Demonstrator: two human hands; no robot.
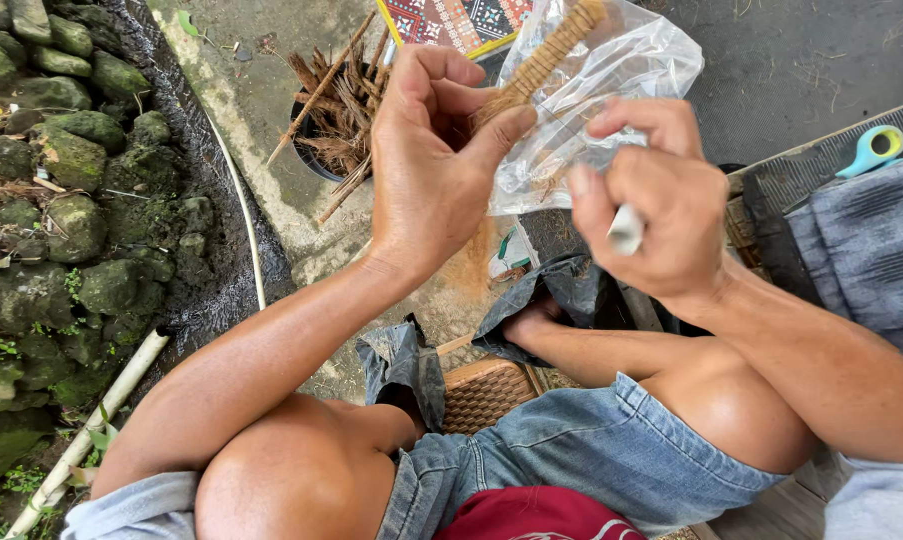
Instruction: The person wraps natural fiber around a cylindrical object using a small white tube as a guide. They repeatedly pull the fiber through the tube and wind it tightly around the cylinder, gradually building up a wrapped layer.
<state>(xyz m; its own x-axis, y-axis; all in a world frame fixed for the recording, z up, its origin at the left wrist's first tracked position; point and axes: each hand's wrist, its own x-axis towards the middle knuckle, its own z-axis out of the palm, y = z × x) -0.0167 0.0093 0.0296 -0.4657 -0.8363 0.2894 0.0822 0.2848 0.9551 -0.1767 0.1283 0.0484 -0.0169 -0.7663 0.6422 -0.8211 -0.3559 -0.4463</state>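
A rough grey concrete floor point(251, 90) lies outdoors below a seated person, edged on the left by a bank of mossy green stones point(61, 200).

The left hand point(436, 165) is raised with its fingers curled and its thumb pressed against the lower end of a tan, tightly bound fibre stick point(546, 55), pinching it. That stick slants up to the right and lies partly inside a crinkled clear plastic bag point(611, 95), which hangs just beside both hands. The right hand point(656, 205) is closed in a loose fist around a small white cylindrical object point(626, 230), whose end sticks out below the fingers; its forefinger and thumb reach towards the bag, though whether they touch it cannot be told.

Behind the left hand stands a dark round pot filled with brown dried plant strips point(336, 110). A thin white pipe point(241, 215) runs along the stones. At the right edge, well apart from the hands, a turquoise tape dispenser point(874, 148) rests on a dark ribbed mat point(806, 165). Below are bare knees and blue denim shorts point(591, 450).
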